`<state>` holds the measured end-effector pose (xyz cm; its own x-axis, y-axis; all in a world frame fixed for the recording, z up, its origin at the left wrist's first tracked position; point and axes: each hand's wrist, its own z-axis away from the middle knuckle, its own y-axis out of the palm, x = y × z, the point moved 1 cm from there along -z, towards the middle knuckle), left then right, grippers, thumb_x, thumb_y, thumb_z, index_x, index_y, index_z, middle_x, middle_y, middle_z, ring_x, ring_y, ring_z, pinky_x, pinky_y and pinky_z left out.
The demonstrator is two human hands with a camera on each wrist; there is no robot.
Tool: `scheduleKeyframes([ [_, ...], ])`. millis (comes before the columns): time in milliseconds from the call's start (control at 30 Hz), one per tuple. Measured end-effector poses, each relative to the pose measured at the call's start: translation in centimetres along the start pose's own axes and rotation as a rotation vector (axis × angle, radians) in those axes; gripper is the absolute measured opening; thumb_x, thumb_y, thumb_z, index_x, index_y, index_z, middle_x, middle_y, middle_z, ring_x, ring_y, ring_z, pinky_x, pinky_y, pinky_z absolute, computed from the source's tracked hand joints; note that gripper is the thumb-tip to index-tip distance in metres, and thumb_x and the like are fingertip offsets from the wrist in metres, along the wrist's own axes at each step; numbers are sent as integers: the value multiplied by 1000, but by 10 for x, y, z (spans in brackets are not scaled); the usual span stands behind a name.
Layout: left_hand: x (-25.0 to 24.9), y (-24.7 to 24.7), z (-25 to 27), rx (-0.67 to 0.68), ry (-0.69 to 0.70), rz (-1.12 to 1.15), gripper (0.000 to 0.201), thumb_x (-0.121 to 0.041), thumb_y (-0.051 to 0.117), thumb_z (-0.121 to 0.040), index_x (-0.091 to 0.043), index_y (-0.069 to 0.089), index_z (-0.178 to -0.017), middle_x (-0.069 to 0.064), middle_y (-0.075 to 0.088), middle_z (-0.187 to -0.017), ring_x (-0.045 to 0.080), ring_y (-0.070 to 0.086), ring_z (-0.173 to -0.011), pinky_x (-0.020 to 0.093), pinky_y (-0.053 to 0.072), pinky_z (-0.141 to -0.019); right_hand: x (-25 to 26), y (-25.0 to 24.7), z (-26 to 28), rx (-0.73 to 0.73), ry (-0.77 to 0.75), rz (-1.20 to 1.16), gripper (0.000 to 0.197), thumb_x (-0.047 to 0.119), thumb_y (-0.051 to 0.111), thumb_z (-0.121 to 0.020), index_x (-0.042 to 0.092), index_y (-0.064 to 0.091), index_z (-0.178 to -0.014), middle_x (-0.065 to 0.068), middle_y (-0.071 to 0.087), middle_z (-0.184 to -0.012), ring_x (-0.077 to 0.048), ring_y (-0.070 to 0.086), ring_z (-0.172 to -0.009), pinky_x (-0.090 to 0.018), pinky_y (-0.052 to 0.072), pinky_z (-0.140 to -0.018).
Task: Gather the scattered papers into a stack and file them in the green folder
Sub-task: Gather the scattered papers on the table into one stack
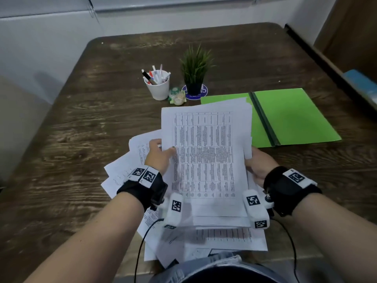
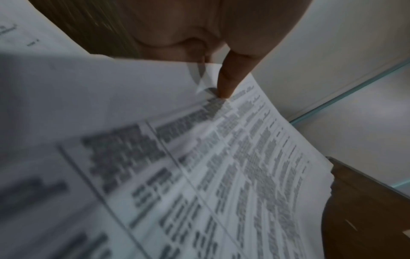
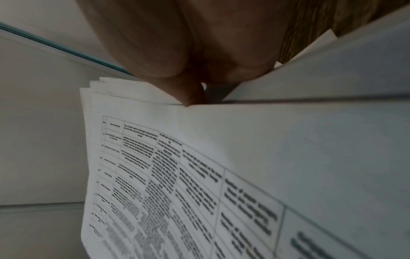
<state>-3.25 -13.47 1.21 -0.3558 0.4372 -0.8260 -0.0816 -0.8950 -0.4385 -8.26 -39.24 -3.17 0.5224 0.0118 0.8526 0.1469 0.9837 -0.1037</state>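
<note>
I hold a stack of printed papers (image 1: 206,156) tilted up over the table, its top sheet a dense table of text. My left hand (image 1: 158,155) grips its left edge, thumb on the top sheet; the left wrist view shows that thumb (image 2: 228,82) pressing the stack of papers (image 2: 199,175). My right hand (image 1: 258,164) holds the right edge, and in the right wrist view the thumb (image 3: 190,94) pinches the sheets (image 3: 221,175). More loose papers (image 1: 126,168) lie under and around my hands. The green folder (image 1: 289,117) lies open to the right.
A white cup of pens (image 1: 158,86), a small potted plant (image 1: 194,74) and small wrapped items (image 1: 177,98) stand behind the papers. The dark wooden table (image 1: 81,123) meets a wall at the back. Wrist cables hang near the front edge.
</note>
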Motion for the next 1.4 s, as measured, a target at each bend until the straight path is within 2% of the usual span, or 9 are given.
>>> scheduleKeyframes([
  [200, 0, 8, -5, 75, -77, 140, 66, -14, 65, -82, -11, 33, -140, 4, 58, -122, 21, 56, -101, 31, 43, -89, 12, 3, 13, -92, 54, -92, 25, 0, 48, -90, 17, 67, -95, -9, 69, -106, -31, 63, -106, -43, 48, -99],
  [300, 10, 11, -10, 135, -160, 203, 52, -11, 67, -79, -5, 48, -127, 14, 62, -121, 33, 58, -111, 50, 44, -101, 17, -1, 19, -168, 105, -63, 31, 36, 46, -96, 12, 65, -91, -8, 67, -89, -26, 63, -85, -36, 50, -81],
  [400, 15, 13, -11, 130, -179, 214, 44, -5, 64, -85, -5, 46, -125, 16, 59, -122, 36, 57, -113, 52, 44, -100, 12, -3, 14, -159, 188, 5, 75, 72, 44, -79, 12, 60, -122, -7, 63, -122, -28, 58, -115, -45, 42, -105],
  [500, 17, 13, -11, 135, -119, -30, 51, -14, 60, -90, -4, 37, -134, 15, 56, -126, 35, 56, -114, 41, 47, -94, 3, 2, 8, -33, 87, 194, 52, 42, 52, -91, 20, 46, -138, -3, 54, -137, -28, 50, -126, -46, 41, -106],
  [633, 27, 12, -11, 162, -80, -161, 54, -18, 58, -92, -5, 33, -139, 11, 56, -129, 33, 57, -114, 35, 48, -88, -5, 3, 2, -28, 28, 496, 36, 25, 51, -93, 20, 53, -129, -3, 63, -121, -15, 56, -79, -26, 47, -57],
  [800, 50, 10, -14, 243, -166, 28, 37, -4, 57, -87, -7, 53, -124, 4, 66, -94, 23, 63, -87, 42, 53, -88, -14, 1, -13, -90, 65, 565, 34, 15, 51, -92, 13, 56, -125, -10, 64, -119, -29, 59, -108, -37, 47, -94],
  [933, 74, -18, -33, 10, -258, -16, 32, -13, 65, -85, -14, 59, -117, 1, 59, -95, 11, 50, -61, 23, 43, -57, -22, -18, -31, -205, 206, 514, 34, 12, 53, -92, 8, 54, -126, -18, 62, -123, -33, 59, -108, -40, 47, -97],
  [1167, 98, -63, -77, -105, -549, -83, 44, -20, 65, -85, -8, 57, -127, 16, 58, -128, 33, 58, -111, 37, 47, -95, -9, -34, -39, -308, 298, 668, 38, 7, 47, -97, -9, 45, -131, -24, 48, -138, -36, 46, -126, -32, 37, -99],
  [1400, 105, -55, -93, -169, -625, -148, 84, -31, 81, -68, -17, 31, -134, 16, 51, -127, 39, 56, -108, 45, 48, -90, -22, -23, -51, -315, 332, 659, 36, 5, 44, -97, -3, 45, -132, -23, 53, -133, -36, 53, -117, -30, 42, -87],
])
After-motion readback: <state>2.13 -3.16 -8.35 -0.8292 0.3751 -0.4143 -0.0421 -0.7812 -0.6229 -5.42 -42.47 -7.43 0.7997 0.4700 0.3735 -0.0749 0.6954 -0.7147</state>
